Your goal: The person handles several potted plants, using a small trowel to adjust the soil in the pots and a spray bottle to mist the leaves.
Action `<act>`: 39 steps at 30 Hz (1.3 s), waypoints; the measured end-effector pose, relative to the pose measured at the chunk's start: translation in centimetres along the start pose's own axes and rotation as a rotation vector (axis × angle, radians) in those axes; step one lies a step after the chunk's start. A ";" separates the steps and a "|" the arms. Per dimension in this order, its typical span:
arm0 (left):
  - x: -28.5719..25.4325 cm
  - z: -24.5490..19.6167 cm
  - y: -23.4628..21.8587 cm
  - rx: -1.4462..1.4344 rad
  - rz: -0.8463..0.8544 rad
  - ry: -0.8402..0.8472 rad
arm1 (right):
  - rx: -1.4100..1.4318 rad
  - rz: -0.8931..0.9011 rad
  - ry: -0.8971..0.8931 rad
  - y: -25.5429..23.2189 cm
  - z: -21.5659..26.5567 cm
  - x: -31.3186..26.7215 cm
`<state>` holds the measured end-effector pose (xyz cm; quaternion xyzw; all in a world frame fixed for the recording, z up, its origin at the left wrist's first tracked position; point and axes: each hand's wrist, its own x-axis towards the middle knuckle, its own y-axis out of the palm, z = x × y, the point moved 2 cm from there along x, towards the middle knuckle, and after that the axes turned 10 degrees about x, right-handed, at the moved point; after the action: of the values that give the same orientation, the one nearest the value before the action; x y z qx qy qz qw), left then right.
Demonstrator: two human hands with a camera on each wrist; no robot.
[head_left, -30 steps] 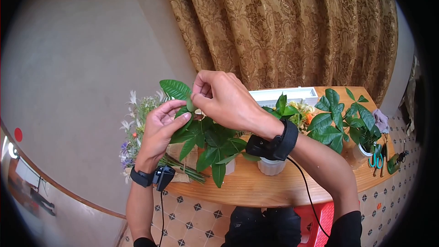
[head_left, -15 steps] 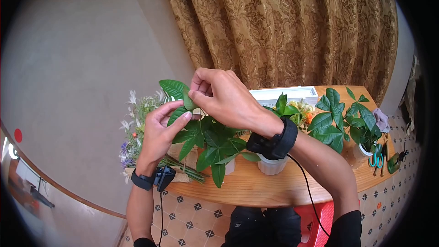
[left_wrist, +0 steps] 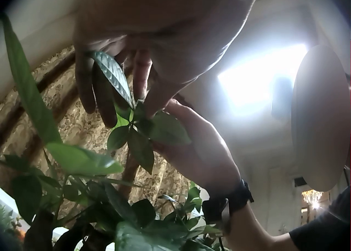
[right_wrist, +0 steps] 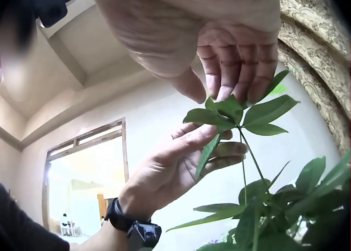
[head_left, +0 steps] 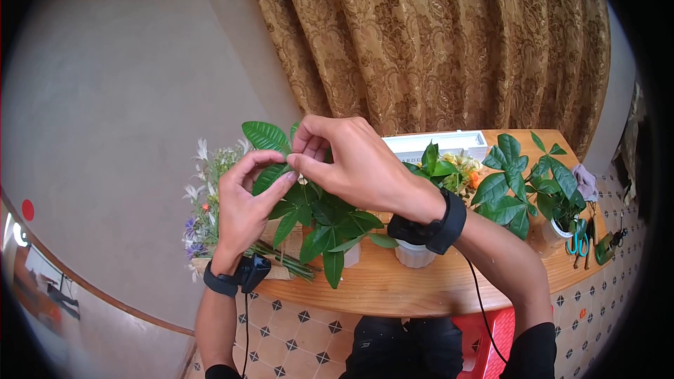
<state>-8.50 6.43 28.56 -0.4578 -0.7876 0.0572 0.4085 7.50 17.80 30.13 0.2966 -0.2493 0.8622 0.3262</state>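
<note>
In the head view, both hands meet at the top of a leafy green plant (head_left: 326, 228). My left hand (head_left: 242, 200) pinches a leaf (head_left: 267, 177) near its base between thumb and fingers. My right hand (head_left: 354, 161) is bent over the same leaf cluster, thumb and fingertips at its centre. Seen from the right wrist, the cluster (right_wrist: 233, 111) sits on thin stems, the left hand (right_wrist: 175, 160) behind it and the right hand (right_wrist: 219, 48) above. Whether the right fingertips grip a leaf is partly hidden.
Flowers with wrapped stems (head_left: 288, 261) lie on the wooden table (head_left: 393, 291) at left. A white planter box (head_left: 449, 144) stands at the back, a white pot (head_left: 415, 254) near the middle. At right are another potted plant (head_left: 502, 189) and teal scissors (head_left: 578, 244).
My right hand has moved slightly down and right, its fingers leaving the upright leaf they were at for the cluster's centre. My left hand has barely shifted.
</note>
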 end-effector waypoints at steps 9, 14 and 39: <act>0.2 0.5 -0.3 0.007 0.010 -0.047 | -0.484 -0.097 -0.418 1.2 0.6 -3.7; 0.3 0.2 -0.1 0.139 -0.059 0.117 | -0.602 -0.099 -0.437 1.5 -0.2 -4.4; 0.4 -0.9 0.1 0.592 -0.287 0.495 | -0.565 -0.198 -0.516 1.1 0.0 -4.0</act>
<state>-7.85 6.53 29.32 -0.2058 -0.6708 0.1120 0.7037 9.17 15.41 27.24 0.4249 -0.5208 0.6212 0.4030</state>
